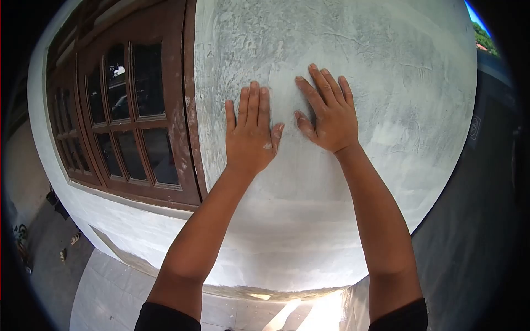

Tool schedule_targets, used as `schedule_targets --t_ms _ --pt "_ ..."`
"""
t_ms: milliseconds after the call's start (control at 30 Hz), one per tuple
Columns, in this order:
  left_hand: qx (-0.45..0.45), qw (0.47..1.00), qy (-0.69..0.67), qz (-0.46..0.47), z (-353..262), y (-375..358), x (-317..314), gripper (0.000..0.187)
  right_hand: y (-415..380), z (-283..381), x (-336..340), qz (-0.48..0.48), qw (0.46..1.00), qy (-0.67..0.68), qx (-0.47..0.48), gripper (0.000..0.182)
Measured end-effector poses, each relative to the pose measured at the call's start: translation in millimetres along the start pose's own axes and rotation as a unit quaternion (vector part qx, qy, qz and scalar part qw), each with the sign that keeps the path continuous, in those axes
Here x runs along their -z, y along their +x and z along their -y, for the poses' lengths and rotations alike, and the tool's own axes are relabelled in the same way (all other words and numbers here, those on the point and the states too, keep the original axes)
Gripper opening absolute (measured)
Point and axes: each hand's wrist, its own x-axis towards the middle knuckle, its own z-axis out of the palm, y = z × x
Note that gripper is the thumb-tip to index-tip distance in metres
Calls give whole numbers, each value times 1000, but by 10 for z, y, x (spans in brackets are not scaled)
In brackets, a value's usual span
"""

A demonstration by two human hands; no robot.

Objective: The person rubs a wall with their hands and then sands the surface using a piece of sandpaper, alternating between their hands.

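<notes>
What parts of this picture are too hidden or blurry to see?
- Head view: the wall under the left hand and right hand is hidden by the palms.
- The window panes are dark; inside cannot be seen.
- Small things on the ground are too tiny to name.
- The black corners cut off the edges.

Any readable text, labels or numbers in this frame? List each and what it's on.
None readable.
Small round emblem on the dark surface right of the wall: too small and blurred to read.
Plastered wall, under the left hand and right hand: no writing.
Wooden window frame: no marks.
</notes>
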Motion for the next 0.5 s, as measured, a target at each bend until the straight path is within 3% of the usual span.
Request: schedule_targets --t_ms 133,367,500 --pt "-17 999 16 36 -34 -425 -44 68 5 1 9 -3 1000 -2 -2 59" --pt "-11 999 15 -38 107 558 61 67 11 -4 19 -3 1000 -3 -6 58" --pt "10 1000 -8 14 -52 -176 30 65 3 2 10 -1 1000 -3 -4 59"
